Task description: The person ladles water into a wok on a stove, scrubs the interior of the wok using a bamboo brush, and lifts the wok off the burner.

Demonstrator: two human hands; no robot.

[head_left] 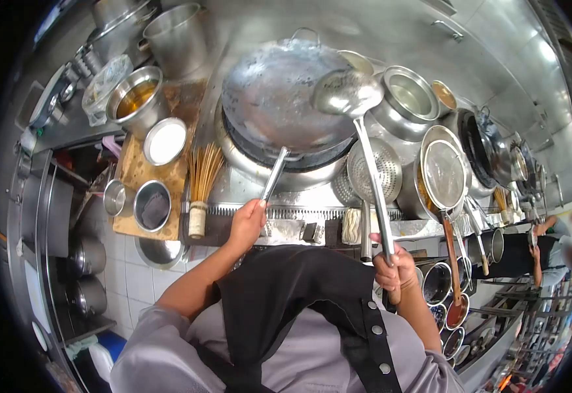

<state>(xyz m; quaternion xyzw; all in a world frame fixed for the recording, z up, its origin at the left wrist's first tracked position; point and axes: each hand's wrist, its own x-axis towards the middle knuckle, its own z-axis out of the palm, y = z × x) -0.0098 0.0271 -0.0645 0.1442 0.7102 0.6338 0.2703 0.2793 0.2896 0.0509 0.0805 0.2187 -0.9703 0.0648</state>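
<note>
My left hand (249,223) is wrapped round a metal handle (276,171), which reaches up to the near rim of a large wok (279,92). The wok is tilted over the round stove ring (233,147), and its underside or inside cannot be told apart for certain. In my right hand (394,267) is the lower end of a long-handled metal ladle (348,92). The ladle's bowl is raised near the right side of the wok.
Left of the stove, a wooden board (125,224) bears bowls and a bamboo brush (204,177). Perforated skimmers (379,169), a mesh strainer (444,173) and a pot (411,95) stand to the right. Another person (551,252) is at the far right.
</note>
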